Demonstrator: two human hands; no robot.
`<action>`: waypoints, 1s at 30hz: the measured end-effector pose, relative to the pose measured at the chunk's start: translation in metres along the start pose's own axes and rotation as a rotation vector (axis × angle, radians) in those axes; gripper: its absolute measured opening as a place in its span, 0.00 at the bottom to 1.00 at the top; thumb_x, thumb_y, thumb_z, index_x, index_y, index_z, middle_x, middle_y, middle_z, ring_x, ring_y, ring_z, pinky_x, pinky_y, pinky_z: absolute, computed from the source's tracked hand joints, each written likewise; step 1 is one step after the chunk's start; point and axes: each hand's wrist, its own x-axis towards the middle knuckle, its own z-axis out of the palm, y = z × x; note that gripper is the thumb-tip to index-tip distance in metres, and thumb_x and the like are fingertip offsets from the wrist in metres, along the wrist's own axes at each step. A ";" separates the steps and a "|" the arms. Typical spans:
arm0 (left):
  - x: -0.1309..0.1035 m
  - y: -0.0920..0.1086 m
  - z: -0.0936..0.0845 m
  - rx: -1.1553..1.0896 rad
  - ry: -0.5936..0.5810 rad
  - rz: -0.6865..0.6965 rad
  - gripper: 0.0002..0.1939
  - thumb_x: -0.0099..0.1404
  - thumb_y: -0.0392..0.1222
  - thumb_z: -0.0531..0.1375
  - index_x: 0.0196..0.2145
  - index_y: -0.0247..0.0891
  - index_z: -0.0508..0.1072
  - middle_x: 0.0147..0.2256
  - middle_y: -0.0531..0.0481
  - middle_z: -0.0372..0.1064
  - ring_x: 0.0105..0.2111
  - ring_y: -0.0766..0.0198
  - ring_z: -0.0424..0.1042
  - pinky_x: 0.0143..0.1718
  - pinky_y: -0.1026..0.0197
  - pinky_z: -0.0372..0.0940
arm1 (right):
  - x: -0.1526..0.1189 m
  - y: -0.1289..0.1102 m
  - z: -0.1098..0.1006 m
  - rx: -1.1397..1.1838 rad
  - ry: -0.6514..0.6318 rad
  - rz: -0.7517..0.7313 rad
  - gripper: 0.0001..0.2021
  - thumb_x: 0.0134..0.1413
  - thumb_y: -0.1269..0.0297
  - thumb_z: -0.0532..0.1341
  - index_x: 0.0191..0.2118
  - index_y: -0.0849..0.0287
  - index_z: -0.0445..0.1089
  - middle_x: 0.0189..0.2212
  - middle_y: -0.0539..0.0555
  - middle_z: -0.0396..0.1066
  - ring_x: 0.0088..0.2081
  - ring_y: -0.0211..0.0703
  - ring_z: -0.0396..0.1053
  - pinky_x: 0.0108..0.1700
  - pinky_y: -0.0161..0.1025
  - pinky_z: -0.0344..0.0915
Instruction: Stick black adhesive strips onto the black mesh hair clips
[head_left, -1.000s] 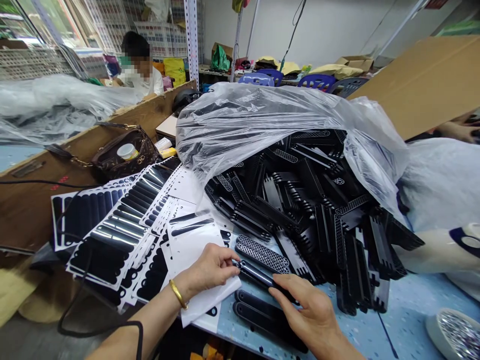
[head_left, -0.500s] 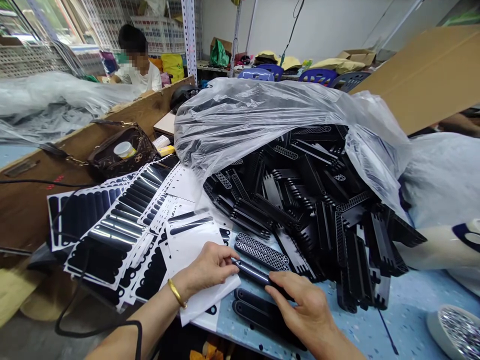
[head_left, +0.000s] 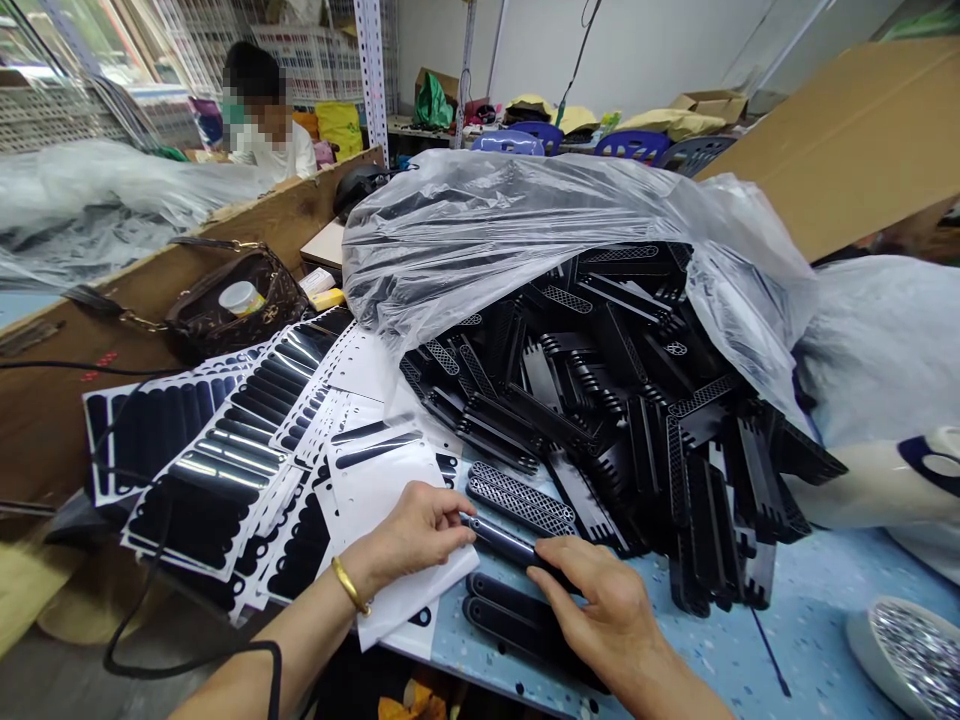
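View shifted, plastic bag (head_left: 540, 205) beyond held strip (head_left: 501, 537)

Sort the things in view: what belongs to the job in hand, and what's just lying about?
Likely part of the job:
held glossy black piece
white sheets of black strips
lattice-faced black pair
toothed black pieces spilling from the clear plastic bag

Apparently just lying about:
brown handbag
white-lidded jar
green plastic bag
blue plastic chairs

This looks like a workshop: a plastic bag (head_left: 525, 195) of matching black parts (head_left: 577, 410) lies open on a blue table (head_left: 840, 570) with sheets (head_left: 214, 440) and a bowl (head_left: 868, 655) of shiny bits (head_left: 915, 640); white crates (head_left: 311, 62) stand behind.
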 end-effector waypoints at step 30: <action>0.001 -0.003 -0.001 0.015 0.005 0.016 0.10 0.56 0.40 0.62 0.33 0.33 0.80 0.17 0.56 0.65 0.16 0.69 0.66 0.19 0.69 0.58 | 0.001 -0.002 0.000 0.100 -0.039 0.046 0.10 0.58 0.73 0.56 0.35 0.57 0.74 0.29 0.54 0.77 0.30 0.42 0.77 0.32 0.37 0.73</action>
